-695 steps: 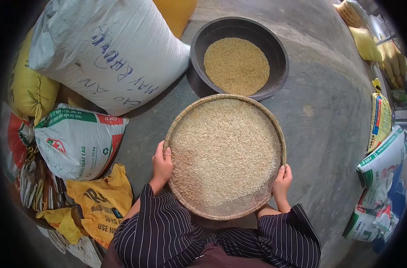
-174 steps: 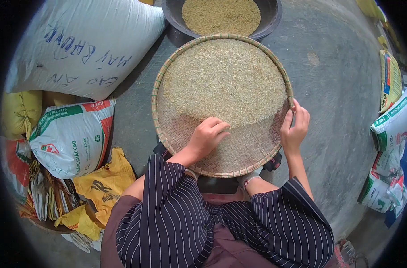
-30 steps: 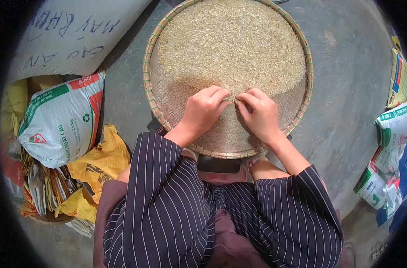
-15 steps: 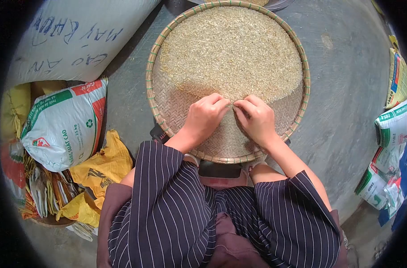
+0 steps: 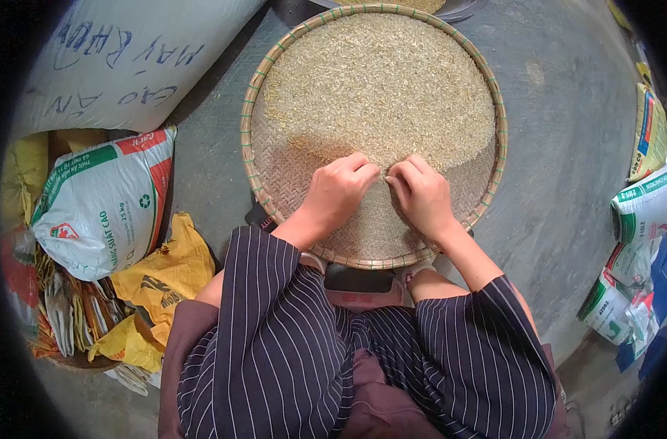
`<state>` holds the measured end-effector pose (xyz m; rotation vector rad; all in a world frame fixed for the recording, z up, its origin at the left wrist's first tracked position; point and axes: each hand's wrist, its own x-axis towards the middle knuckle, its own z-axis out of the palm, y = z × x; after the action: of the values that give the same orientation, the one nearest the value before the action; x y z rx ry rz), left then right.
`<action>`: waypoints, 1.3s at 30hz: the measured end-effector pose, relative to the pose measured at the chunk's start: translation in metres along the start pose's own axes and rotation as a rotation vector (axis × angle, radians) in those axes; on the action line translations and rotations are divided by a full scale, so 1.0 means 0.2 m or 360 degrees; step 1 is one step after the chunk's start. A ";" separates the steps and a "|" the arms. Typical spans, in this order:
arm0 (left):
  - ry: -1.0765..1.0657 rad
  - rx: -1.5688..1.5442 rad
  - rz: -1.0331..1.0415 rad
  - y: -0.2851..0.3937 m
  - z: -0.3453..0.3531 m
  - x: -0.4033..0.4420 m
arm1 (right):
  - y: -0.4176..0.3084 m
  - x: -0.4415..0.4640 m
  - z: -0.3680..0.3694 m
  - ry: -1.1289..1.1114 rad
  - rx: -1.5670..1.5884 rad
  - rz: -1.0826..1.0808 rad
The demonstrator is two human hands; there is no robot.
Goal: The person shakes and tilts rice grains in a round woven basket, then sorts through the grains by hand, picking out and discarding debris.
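A round woven bamboo tray (image 5: pixel 289 175) with a green-stitched rim lies in front of my knees. Pale rice grains (image 5: pixel 381 80), some still in yellowish husks, cover its far part in a thick layer; the woven bottom shows on the near side. My left hand (image 5: pixel 341 186) and my right hand (image 5: pixel 421 192) meet almost at the near edge of the grain. On each, thumb and forefinger are pinched together, the two pinches a small gap apart. Whatever lies between the fingertips is too small to make out.
To the left stand a large white sack (image 5: pixel 129 62) with handwriting, a white feed bag (image 5: pixel 107 205) and a yellow bag (image 5: pixel 165 278) by folded sacks. More feed bags (image 5: pixel 644 197) line the right side. Under the tray's near rim is a pinkish scale-like object (image 5: pixel 363 296).
Hardly anything has moved. My fingertips are slightly farther apart, and the view has shifted a little. Both hands keep their pinch at the grain's edge.
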<state>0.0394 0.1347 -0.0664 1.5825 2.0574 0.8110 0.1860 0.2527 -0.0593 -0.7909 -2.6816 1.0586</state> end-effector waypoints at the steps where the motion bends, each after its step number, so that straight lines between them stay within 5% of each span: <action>1: 0.0001 -0.0001 -0.0001 0.00 0.00 0.00 | 0.00 0.00 -0.01 -0.0001 -0.0001 0.0000; 11: 0.0000 0.0004 -0.0064 0.03 0.00 0.01 | -0.02 0.28 -0.27 -0.0228 0.0369 0.0328; 15: 0.0023 -0.0060 -0.0072 0.04 0.00 0.01 | 0.04 0.55 -0.36 0.0115 0.0866 0.0245; 17: 0.0011 -0.0076 -0.0090 0.05 0.01 0.01 | 0.00 0.76 -0.35 0.0926 0.0920 -0.0266; 21: -0.0016 -0.0114 -0.0154 0.06 0.00 0.02 | 0.06 0.78 -0.40 0.0760 0.0788 -0.0142; 23: 0.0003 -0.0116 -0.0154 0.05 0.00 0.02 | 0.07 0.65 -0.35 0.0552 0.0222 -0.0190; 30: -0.0215 -0.0307 -0.0313 0.04 -0.10 0.09 | 0.09 0.18 -0.27 0.0239 0.0663 0.0456; 34: 0.0101 -0.0746 -0.0645 -0.02 -0.32 0.48 | 0.07 0.01 -0.21 -0.0027 0.0430 0.0291; 36: 0.0570 -0.0382 -0.0080 -0.09 -0.37 0.68 | 0.04 -0.03 -0.16 -0.0069 0.0423 0.0219; 39: 0.0719 -0.0092 0.0113 -0.15 -0.38 0.74 | 0.03 -0.07 -0.09 0.0157 0.0143 -0.0010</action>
<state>-0.0706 0.2575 -0.0271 1.5543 2.2574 1.3437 0.2061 0.2609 -0.0494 -0.7957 -2.5344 1.1004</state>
